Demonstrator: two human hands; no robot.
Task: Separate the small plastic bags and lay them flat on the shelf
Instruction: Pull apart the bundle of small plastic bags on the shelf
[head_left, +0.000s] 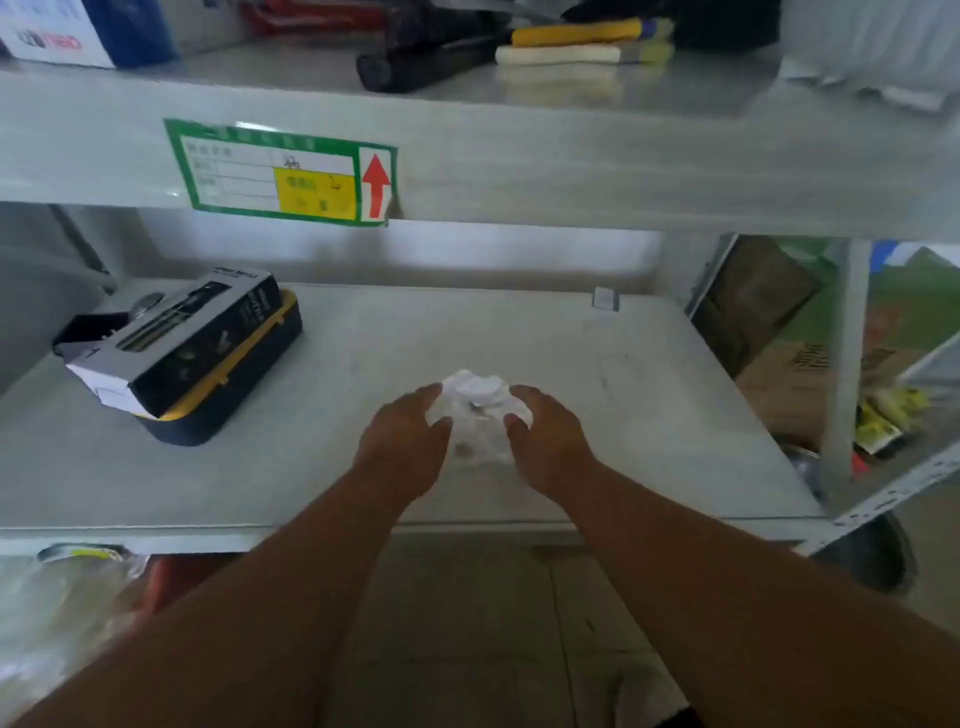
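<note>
left hand (402, 441), right hand (550, 441), half-curled grips pinching bunched plastic bags (475, 402)

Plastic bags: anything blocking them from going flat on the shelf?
Nothing visible. Both hands, left and right, hold the plastic bags over bare shelf. The black-and-yellow box sits well off to the left.

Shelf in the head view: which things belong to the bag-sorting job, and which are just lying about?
Part of the job:
- clump of small plastic bags, held between both hands
- left hand
- right hand
- middle shelf, where the bags go

Just lying about:
- black and yellow case with a box on top
- green label
- tools on the upper shelf
</note>
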